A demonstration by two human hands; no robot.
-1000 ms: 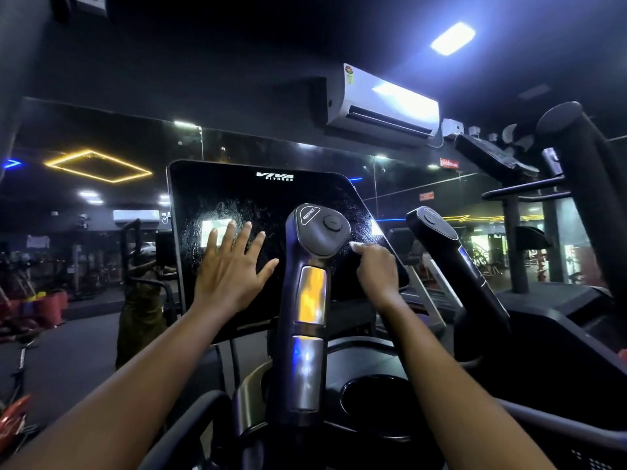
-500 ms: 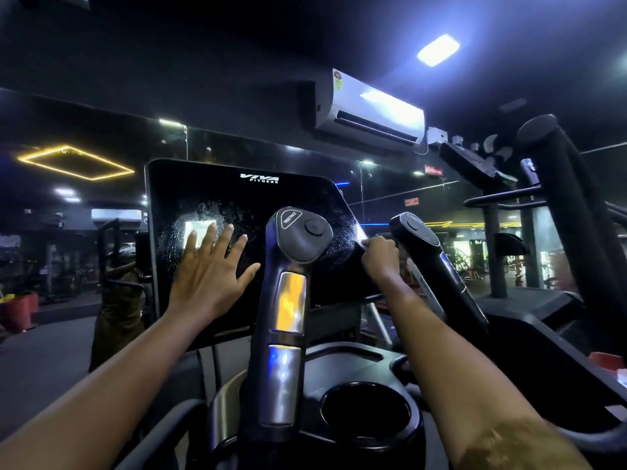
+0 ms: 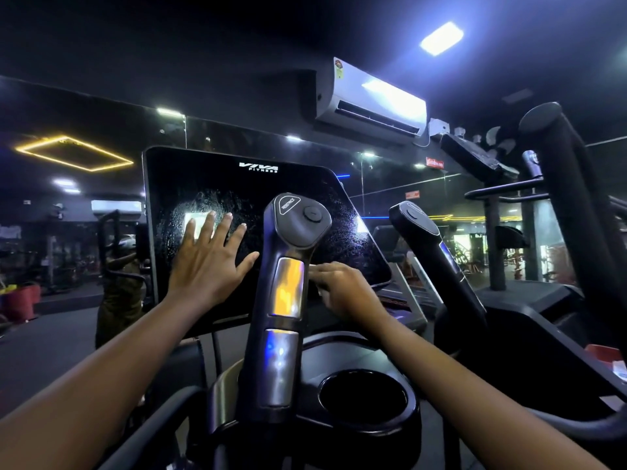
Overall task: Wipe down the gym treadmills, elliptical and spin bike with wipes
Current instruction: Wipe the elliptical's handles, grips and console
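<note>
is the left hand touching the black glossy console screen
Touching. The head view shows the left hand lying flat, fingers spread, on the black glossy console screen.

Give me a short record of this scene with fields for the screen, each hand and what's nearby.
screen: console screen, marked VIVA FITNESS, wet smears and droplets on the glass
left hand: fingers spread, palm flat on the screen
right hand: at the screen's lower right part, fingers bent, blurred; no wipe can be made out
front handle: upright between the two hands, round button on top
cup holder: below the right forearm, dark inside
air conditioner: on the wall above
</note>
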